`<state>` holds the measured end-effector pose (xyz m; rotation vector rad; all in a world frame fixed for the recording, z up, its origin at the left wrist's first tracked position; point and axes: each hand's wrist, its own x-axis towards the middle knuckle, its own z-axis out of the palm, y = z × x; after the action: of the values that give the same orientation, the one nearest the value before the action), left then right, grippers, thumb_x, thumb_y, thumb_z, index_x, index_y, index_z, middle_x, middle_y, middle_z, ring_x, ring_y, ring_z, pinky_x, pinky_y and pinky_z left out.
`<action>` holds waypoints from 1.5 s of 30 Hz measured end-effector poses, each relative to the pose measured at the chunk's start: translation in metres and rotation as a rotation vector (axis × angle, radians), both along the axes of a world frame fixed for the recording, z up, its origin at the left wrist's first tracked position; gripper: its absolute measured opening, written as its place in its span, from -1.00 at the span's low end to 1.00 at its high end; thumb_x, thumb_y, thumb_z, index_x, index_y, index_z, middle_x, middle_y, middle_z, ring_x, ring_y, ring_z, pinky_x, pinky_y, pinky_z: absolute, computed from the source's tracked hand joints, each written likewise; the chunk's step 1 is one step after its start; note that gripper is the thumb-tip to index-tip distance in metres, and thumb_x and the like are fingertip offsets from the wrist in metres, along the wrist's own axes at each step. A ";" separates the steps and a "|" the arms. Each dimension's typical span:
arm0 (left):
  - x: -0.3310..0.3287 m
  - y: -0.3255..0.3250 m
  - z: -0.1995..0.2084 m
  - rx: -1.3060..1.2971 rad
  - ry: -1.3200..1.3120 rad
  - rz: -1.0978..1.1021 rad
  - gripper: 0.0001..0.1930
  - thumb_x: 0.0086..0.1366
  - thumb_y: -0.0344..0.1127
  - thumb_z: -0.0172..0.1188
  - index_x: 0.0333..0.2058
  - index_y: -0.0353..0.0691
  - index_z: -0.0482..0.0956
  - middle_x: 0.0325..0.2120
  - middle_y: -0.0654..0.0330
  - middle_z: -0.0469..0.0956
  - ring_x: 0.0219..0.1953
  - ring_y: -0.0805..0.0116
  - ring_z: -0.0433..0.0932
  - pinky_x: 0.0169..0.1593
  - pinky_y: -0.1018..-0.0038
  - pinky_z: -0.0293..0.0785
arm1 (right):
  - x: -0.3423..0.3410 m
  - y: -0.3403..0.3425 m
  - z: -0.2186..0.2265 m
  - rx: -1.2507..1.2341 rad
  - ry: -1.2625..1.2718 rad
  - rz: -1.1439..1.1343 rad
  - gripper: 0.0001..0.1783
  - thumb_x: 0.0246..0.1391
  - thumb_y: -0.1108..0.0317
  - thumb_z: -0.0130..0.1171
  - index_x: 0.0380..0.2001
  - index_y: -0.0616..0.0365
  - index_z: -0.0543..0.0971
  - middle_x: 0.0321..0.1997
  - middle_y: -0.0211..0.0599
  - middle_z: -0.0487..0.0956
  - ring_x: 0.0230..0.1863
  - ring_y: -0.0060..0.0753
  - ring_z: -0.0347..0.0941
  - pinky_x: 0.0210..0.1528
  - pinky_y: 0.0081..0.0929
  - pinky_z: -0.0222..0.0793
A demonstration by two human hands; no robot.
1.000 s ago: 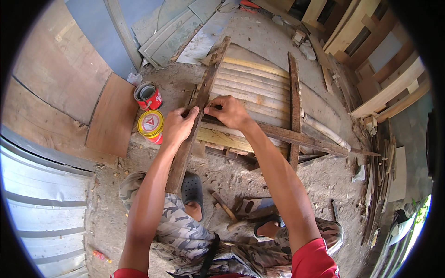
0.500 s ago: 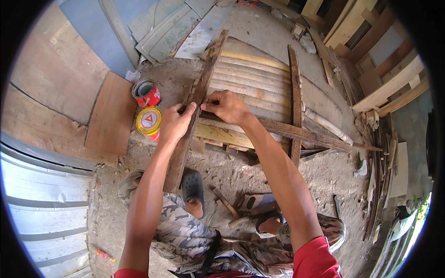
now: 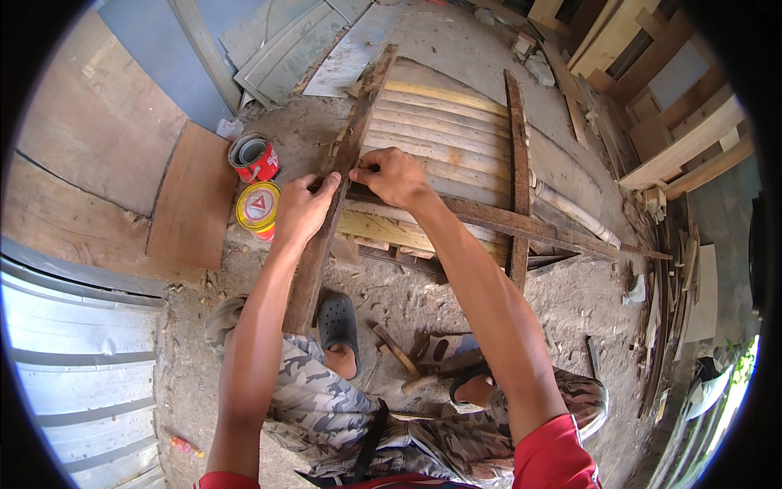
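So our left hand (image 3: 301, 209) grips a dark wooden beam (image 3: 350, 147) left of centre frame; our right hand (image 3: 394, 177) is at its edge, fingers curled nearly closed, can't tell on what.

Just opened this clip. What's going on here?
A person's left hand holds a long dark-brown wooden beam, thumb on top. The right hand is at the beam's right edge, near a dark-brown wooden crossbar; whether it pinches anything small is unclear. Pale wooden slats lie beneath. An open red can and a yellow-lidded red can stand to the left.
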<state>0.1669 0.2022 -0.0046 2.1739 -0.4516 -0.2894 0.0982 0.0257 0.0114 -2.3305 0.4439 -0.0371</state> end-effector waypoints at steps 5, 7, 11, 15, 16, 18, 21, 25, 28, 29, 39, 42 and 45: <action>-0.003 -0.001 0.000 -0.044 0.006 0.002 -0.45 0.29 0.11 0.25 -0.29 -0.43 0.68 -0.54 -0.03 0.65 -0.45 0.19 0.63 -0.27 0.29 0.48 | 0.005 0.002 -0.008 -0.012 -0.031 -0.120 -0.56 0.12 -0.04 0.28 -0.12 0.07 0.71 -0.13 0.00 0.69 -0.03 0.00 0.61 0.10 -0.17 0.47; -0.004 -0.002 0.003 -0.051 -0.002 0.012 -0.46 0.29 0.10 0.26 -0.29 -0.43 0.68 -0.55 -0.02 0.65 -0.45 0.22 0.62 -0.27 0.30 0.48 | 0.009 0.003 -0.012 -0.016 -0.064 -0.208 -0.58 0.12 -0.01 0.29 -0.12 0.07 0.71 -0.14 0.01 0.69 -0.03 0.00 0.62 0.10 -0.18 0.47; -0.001 -0.001 -0.002 -0.069 -0.022 0.010 -0.47 0.29 0.08 0.27 -0.28 -0.43 0.68 -0.53 -0.02 0.66 -0.45 0.22 0.62 -0.26 0.30 0.48 | 0.014 0.004 -0.015 -0.002 -0.111 -0.214 -0.58 0.10 0.03 0.31 -0.13 0.12 0.72 -0.17 0.06 0.69 -0.05 0.02 0.62 0.08 -0.23 0.47; -0.001 0.000 -0.003 -0.089 -0.010 0.014 -0.46 0.29 0.10 0.26 -0.27 -0.42 0.69 -0.52 -0.04 0.66 -0.44 0.19 0.63 -0.26 0.28 0.49 | -0.004 -0.008 -0.006 0.183 -0.094 -0.139 -0.57 0.07 0.04 0.32 -0.15 0.16 0.72 -0.22 0.04 0.69 -0.10 0.01 0.62 0.05 -0.27 0.47; -0.001 0.000 -0.004 -0.092 -0.010 0.016 -0.46 0.29 0.11 0.26 -0.28 -0.42 0.69 -0.52 -0.05 0.66 -0.43 0.18 0.64 -0.26 0.28 0.49 | -0.007 -0.009 -0.004 0.220 -0.084 -0.104 -0.56 0.06 0.03 0.32 -0.16 0.16 0.72 -0.23 0.02 0.70 -0.11 -0.02 0.62 0.04 -0.27 0.46; 0.000 0.000 -0.005 -0.083 -0.015 0.016 -0.45 0.29 0.12 0.26 -0.27 -0.41 0.69 -0.51 -0.07 0.66 -0.42 0.14 0.65 -0.25 0.27 0.50 | -0.009 -0.007 -0.001 0.200 -0.070 -0.054 -0.54 0.06 0.00 0.33 -0.15 0.16 0.72 -0.23 -0.01 0.70 -0.12 -0.08 0.62 0.03 -0.28 0.46; -0.002 -0.001 0.000 -0.026 0.008 0.014 -0.44 0.30 0.12 0.26 -0.20 -0.41 0.69 -0.42 0.01 0.69 -0.34 0.29 0.62 -0.18 0.34 0.48 | -0.010 -0.004 0.005 0.154 -0.039 0.011 -0.54 0.06 -0.01 0.32 -0.15 0.14 0.72 -0.23 -0.04 0.70 -0.14 -0.12 0.62 0.01 -0.27 0.46; -0.001 -0.001 0.003 0.022 0.051 -0.003 -0.45 0.31 0.11 0.25 -0.17 -0.41 0.69 -0.41 0.04 0.69 -0.34 0.37 0.59 -0.17 0.37 0.47 | -0.008 -0.005 -0.002 0.126 -0.087 0.043 -0.56 0.07 0.00 0.32 -0.18 0.13 0.72 -0.28 -0.05 0.70 -0.20 -0.14 0.61 -0.04 -0.25 0.46; -0.001 0.000 0.001 -0.008 0.040 0.015 -0.45 0.31 0.11 0.25 -0.20 -0.41 0.69 -0.45 0.04 0.68 -0.37 0.37 0.58 -0.19 0.37 0.46 | -0.007 -0.005 0.003 0.155 -0.042 0.059 -0.57 0.08 0.01 0.31 -0.19 0.15 0.72 -0.29 -0.04 0.69 -0.21 -0.12 0.60 -0.05 -0.24 0.46; 0.000 0.002 0.002 0.007 0.044 0.011 -0.46 0.31 0.11 0.25 -0.20 -0.41 0.69 -0.45 0.04 0.68 -0.37 0.37 0.58 -0.20 0.37 0.46 | -0.006 -0.004 0.003 0.153 -0.043 0.067 -0.58 0.08 0.02 0.31 -0.18 0.15 0.72 -0.28 -0.03 0.69 -0.21 -0.11 0.60 -0.05 -0.24 0.46; -0.001 0.000 0.001 -0.010 0.013 0.003 -0.43 0.27 0.14 0.24 -0.17 -0.38 0.69 -0.41 -0.11 0.70 -0.31 0.06 0.70 -0.17 0.26 0.53 | 0.004 0.004 0.004 0.055 -0.023 -0.155 -0.63 0.12 0.06 0.29 -0.16 0.11 0.73 -0.17 0.03 0.69 -0.04 0.00 0.61 0.10 -0.25 0.47; -0.002 0.000 0.003 -0.005 0.027 -0.004 -0.43 0.28 0.14 0.24 -0.16 -0.38 0.69 -0.41 -0.11 0.70 -0.31 0.06 0.70 -0.17 0.27 0.53 | 0.012 0.004 0.000 0.062 -0.003 -0.259 -0.63 0.12 0.06 0.30 -0.16 0.10 0.73 -0.12 0.05 0.68 0.00 0.04 0.60 0.12 -0.25 0.47; 0.001 0.000 -0.002 -0.006 0.013 0.003 -0.44 0.28 0.13 0.24 -0.16 -0.38 0.69 -0.42 -0.11 0.69 -0.32 0.06 0.70 -0.17 0.27 0.53 | 0.012 0.001 -0.002 0.131 -0.012 -0.281 -0.62 0.12 0.05 0.30 -0.15 0.10 0.73 -0.10 0.08 0.67 0.00 0.04 0.59 0.11 -0.25 0.46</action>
<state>0.1684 0.2023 -0.0061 2.1651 -0.4414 -0.3000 0.1099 0.0266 0.0093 -2.1243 0.7429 -0.1517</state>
